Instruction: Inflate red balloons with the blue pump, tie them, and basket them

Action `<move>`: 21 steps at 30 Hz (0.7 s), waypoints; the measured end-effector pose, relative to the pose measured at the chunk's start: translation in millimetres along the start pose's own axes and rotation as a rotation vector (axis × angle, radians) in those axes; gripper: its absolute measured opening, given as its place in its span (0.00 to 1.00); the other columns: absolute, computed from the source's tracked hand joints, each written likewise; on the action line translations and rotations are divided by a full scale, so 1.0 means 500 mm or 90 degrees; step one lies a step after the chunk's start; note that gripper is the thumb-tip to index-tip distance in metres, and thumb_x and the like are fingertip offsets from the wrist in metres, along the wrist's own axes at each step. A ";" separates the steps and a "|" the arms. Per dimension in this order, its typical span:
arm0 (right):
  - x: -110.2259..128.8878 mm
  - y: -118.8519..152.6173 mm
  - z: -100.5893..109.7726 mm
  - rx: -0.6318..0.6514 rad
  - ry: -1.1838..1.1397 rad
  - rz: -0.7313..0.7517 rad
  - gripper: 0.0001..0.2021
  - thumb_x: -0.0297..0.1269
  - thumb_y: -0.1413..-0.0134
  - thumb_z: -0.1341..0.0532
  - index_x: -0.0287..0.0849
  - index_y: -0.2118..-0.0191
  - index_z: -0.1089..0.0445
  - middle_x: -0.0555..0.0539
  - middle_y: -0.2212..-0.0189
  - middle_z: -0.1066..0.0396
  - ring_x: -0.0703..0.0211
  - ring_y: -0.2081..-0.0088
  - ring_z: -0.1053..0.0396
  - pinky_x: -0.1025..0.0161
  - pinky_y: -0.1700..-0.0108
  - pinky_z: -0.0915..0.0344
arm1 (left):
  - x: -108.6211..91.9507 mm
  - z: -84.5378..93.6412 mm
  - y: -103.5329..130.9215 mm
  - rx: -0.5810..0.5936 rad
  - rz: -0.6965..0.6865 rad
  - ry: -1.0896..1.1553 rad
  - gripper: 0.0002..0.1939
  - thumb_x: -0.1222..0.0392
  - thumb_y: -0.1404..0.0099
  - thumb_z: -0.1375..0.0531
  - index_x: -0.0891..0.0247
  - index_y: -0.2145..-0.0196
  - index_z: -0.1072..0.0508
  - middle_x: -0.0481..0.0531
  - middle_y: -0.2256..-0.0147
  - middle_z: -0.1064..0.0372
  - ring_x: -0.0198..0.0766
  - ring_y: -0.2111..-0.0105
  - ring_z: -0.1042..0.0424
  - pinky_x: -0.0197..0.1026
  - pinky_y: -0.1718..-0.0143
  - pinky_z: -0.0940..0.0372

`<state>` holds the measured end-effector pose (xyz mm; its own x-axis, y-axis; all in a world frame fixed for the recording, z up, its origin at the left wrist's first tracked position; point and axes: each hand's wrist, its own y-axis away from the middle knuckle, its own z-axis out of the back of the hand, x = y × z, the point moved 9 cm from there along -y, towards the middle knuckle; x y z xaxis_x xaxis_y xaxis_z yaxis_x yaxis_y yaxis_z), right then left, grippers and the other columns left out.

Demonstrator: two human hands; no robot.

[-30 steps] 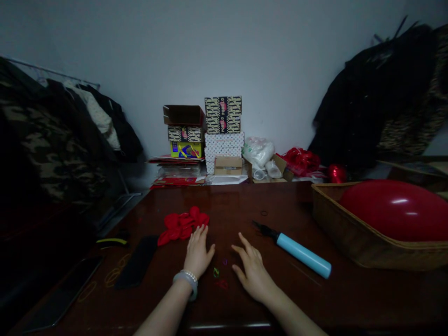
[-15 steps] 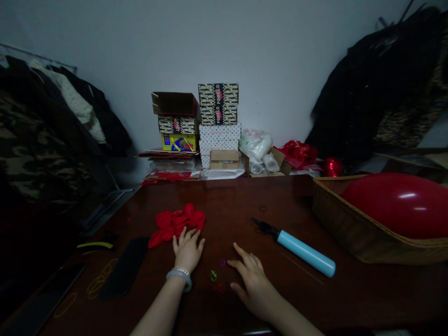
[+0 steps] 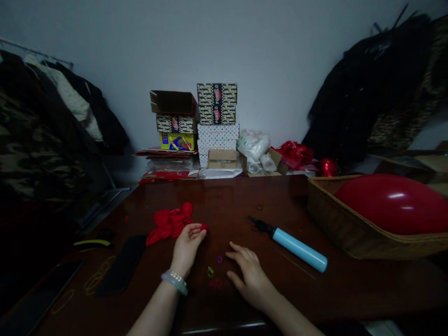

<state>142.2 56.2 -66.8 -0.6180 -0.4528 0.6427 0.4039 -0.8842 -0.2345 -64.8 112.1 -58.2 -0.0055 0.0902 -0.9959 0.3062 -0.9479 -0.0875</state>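
Observation:
My left hand (image 3: 188, 245), with a bracelet and bangle at the wrist, pinches a red balloon (image 3: 204, 227) that is uninflated. Behind that hand lies a pile of flat red balloons (image 3: 170, 223). My right hand (image 3: 247, 273) rests with fingers apart near the tabletop and holds nothing. Small elastic bands lie between the hands: a purple band (image 3: 219, 259), a green band (image 3: 210, 271) and some red bands (image 3: 216, 283). To the right of my right hand is a blue balloon pump (image 3: 299, 248) with a black nozzle end.
A woven basket (image 3: 350, 238) at the right holds a large inflated red balloon (image 3: 388, 203). A dark phone-like slab (image 3: 122, 263), yellow rubber bands (image 3: 100, 275) and another dark slab (image 3: 42, 294) lie at the left. Stacked boxes (image 3: 217, 105) stand beyond the table's far edge.
My left hand has closed from spread fingers to a pinch, taking one red balloon from the pile's right side. My right hand stays spread in about the same place. The view has shifted slightly.

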 end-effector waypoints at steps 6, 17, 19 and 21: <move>0.015 -0.002 0.048 -0.156 -0.157 0.035 0.13 0.35 0.39 0.44 0.45 0.50 0.31 0.44 0.58 0.26 0.55 0.55 0.29 0.57 0.51 0.34 | -0.040 -0.071 0.072 0.103 0.036 0.087 0.17 0.55 0.48 0.31 0.67 0.66 0.30 0.51 0.72 0.27 0.35 0.71 0.27 0.37 0.64 0.32; 0.048 0.007 -0.049 0.024 -0.004 0.067 0.10 0.37 0.56 0.29 0.46 0.65 0.27 0.51 0.68 0.28 0.57 0.64 0.32 0.63 0.60 0.36 | -0.062 -0.059 0.084 0.063 0.057 0.259 0.17 0.54 0.47 0.31 0.66 0.65 0.31 0.51 0.70 0.26 0.39 0.65 0.23 0.40 0.60 0.31; 0.049 0.009 -0.084 0.048 0.038 0.061 0.13 0.37 0.58 0.28 0.46 0.63 0.25 0.49 0.65 0.27 0.54 0.61 0.32 0.60 0.57 0.37 | -0.054 -0.046 0.077 0.044 0.068 0.271 0.18 0.55 0.48 0.30 0.66 0.65 0.31 0.51 0.69 0.26 0.39 0.65 0.23 0.40 0.60 0.31; 0.044 0.003 -0.107 0.047 0.074 0.043 0.07 0.34 0.52 0.32 0.45 0.63 0.25 0.47 0.64 0.28 0.53 0.60 0.32 0.59 0.56 0.38 | -0.047 -0.036 0.074 0.033 0.078 0.273 0.19 0.55 0.49 0.30 0.66 0.65 0.31 0.51 0.69 0.26 0.38 0.66 0.24 0.39 0.60 0.31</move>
<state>93.1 38.7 -91.8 -0.6596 -0.5250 0.5378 0.4929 -0.8424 -0.2178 -36.0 80.4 -37.7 0.4266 0.0851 -0.9004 0.2325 -0.9724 0.0183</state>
